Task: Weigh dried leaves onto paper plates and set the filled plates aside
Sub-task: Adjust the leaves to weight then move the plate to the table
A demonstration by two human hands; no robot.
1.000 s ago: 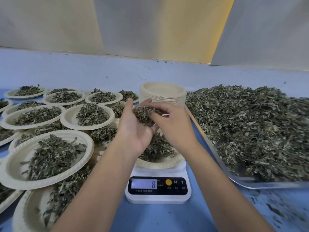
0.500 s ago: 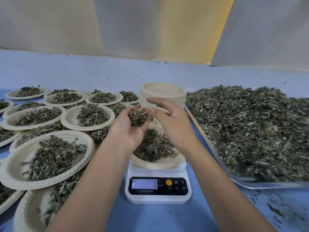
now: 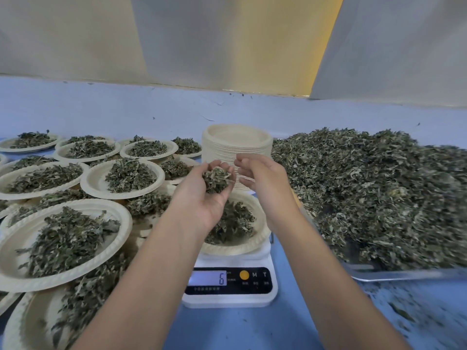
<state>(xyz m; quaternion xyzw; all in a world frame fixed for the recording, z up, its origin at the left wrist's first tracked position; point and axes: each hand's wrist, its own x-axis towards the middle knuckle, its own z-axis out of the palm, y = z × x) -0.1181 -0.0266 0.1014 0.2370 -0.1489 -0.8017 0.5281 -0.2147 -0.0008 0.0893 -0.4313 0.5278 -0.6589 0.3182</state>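
Both bare arms reach up from the lower edge and converge toward the middle. The left forearm (image 3: 151, 274) ends in a wrist turned so that the palm faces up. The left hand (image 3: 199, 200) is cupped, its fingers curled up round a clump of dried leaves (image 3: 216, 179) resting in their hollow. The right forearm (image 3: 328, 274) leads to the right hand (image 3: 265, 180), which is just beside the left and not touching it. Its back faces outward, thumb on top, and its fingers are loosely bent toward the clump, with thumb and fingertips apart.
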